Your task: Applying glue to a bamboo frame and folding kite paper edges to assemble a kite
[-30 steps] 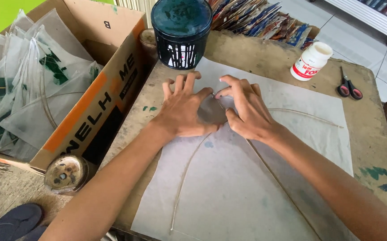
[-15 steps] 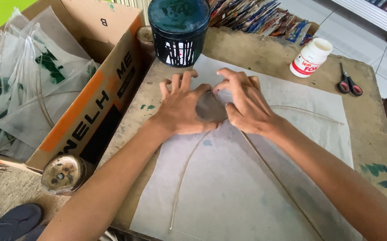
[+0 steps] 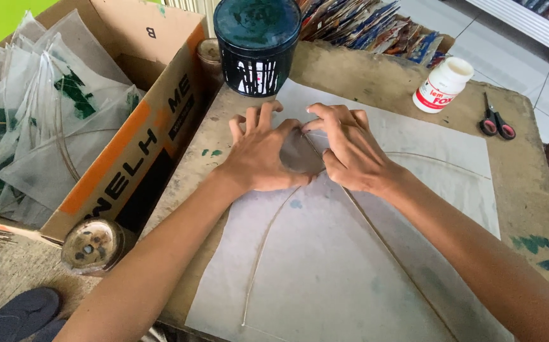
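A sheet of thin white paper (image 3: 325, 272) lies flat on the worn tabletop (image 3: 521, 190), with thin curved and straight sticks (image 3: 268, 247) laid on it like a kite frame. My left hand (image 3: 258, 155) and my right hand (image 3: 344, 149) press side by side on the paper near its top corner, fingers spread flat around a small grey patch (image 3: 300, 155) where the sticks meet. Neither hand grips anything.
A large dark blue-lidded tub (image 3: 256, 44) stands just beyond my fingers. A white glue bottle (image 3: 442, 84) and red-handled scissors (image 3: 495, 120) lie at the far right. A cardboard box (image 3: 128, 145) of finished kites sits to the left, a round tin (image 3: 92, 245) beside it.
Both hands stay pressed on the same spot; my fingers have shifted slightly over the grey patch. The sheet and sticks have not moved.
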